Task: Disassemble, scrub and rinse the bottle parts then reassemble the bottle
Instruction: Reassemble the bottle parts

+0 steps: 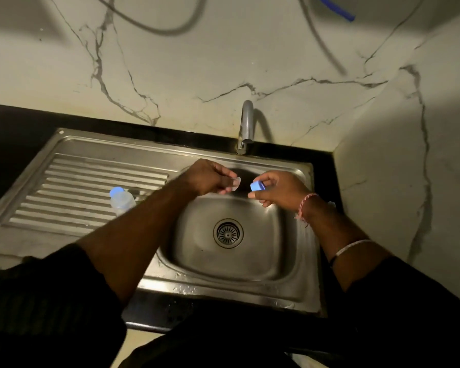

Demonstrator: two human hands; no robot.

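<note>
Head view. Both hands are raised over the far half of the sink basin (pixel 282 235), below the tap (pixel 246 123). The left hand (pixel 210 177) pinches a small clear part (pixel 236 182) between thumb and curled fingers; what the part is cannot be told, it may be a teat or seal. The right hand (pixel 276 188) pinches a blue cap-like part (pixel 257 186) at its fingertips, with the remaining fingers curled beneath it. The two parts face each other across a narrow gap and do not touch: the blue part lies at 3 o'clock from the clear one, at the same height, so either hand is about equally near the meeting point. The bottle body (pixel 122 200), translucent with a blue end (pixel 116 192), rests on the ribbed drainboard (pixel 72 187) at 9 o'clock from the left hand, well apart from it, its long axis running roughly 11 to 5 o'clock; the left forearm hides its near end. The left hand is the nearer to it.

The basin holds nothing visible but the drain strainer (pixel 228 233), at 6 o'clock from the hands. No water is seen leaving the tap. Whether the bottle holds liquid cannot be told. Judged from the separated parts, the work is either in disassembly or at the start of refitting.
</note>
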